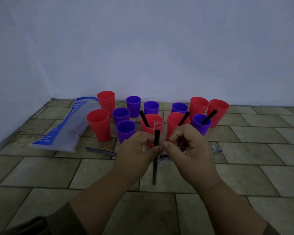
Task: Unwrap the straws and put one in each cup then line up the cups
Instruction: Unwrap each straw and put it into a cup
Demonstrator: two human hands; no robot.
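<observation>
Both hands work at chest height over the tiled floor (41, 172): left hand (136, 153) and right hand (188, 150) each pinch the clear wrapper (157, 124) and peel it off an upright black straw (156, 141) held between them. Just beyond, three cups already hold a straw: two red cups (151, 122) (175, 122) and one purple cup (201, 123). By my count nine cups stand empty, unaligned; one wrapped straw (100, 151) lies left near the straw packet (64, 128), so most of the task remains.
</observation>
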